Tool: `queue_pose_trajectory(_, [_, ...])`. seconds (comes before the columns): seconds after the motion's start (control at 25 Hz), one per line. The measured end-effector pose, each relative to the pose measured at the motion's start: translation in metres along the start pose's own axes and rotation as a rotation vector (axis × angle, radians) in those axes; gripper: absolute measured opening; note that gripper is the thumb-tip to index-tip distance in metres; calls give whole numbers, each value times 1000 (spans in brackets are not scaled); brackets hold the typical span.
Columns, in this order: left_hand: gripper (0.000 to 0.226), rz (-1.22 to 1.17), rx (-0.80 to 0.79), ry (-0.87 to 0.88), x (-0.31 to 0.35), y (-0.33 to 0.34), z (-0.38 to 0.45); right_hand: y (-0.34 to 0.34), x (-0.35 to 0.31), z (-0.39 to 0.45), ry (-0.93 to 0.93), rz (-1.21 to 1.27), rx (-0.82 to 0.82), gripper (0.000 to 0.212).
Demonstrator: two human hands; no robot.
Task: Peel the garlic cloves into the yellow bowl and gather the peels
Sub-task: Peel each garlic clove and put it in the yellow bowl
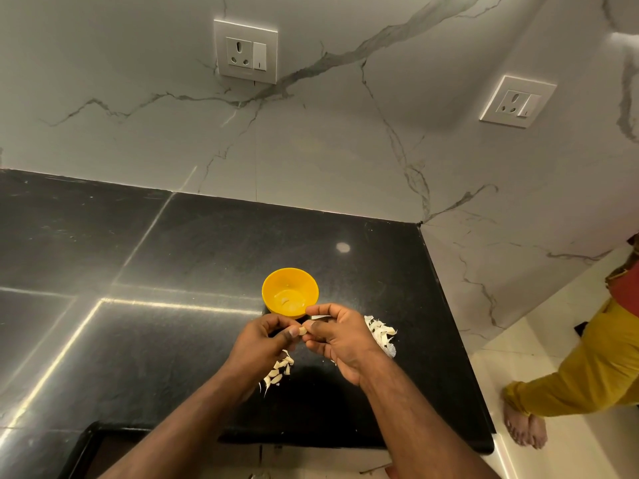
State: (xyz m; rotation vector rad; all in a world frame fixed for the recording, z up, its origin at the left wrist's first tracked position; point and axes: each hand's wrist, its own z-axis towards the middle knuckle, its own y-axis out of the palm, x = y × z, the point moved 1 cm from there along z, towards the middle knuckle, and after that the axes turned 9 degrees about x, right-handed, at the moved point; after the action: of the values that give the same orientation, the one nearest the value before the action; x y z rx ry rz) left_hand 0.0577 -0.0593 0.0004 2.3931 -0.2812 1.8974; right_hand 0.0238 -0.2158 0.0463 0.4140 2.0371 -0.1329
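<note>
A small pale garlic clove (302, 331) is pinched between the curled fingertips of the left hand (266, 340) and the right hand (337, 335), both clenched on it just above the glossy black stone counter (155, 271). At twelve o'clock from the clove, touching distance from the knuckles, sits the round yellow bowl (289, 293), smooth plastic, with a pale piece inside. Papery white peels (380, 331) lie at three o'clock, partly hidden by the right hand. Unpeeled cloves (278, 371) cluster at seven o'clock under the left wrist. Veined marble wall (345, 150) behind carries two sockets (246, 51).
</note>
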Motion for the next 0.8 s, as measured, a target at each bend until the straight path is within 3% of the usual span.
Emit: queue_pose_trajectory(0.8, [10, -163, -18, -103, 0, 1, 0, 1, -1, -5, -27, -28, -40, 28])
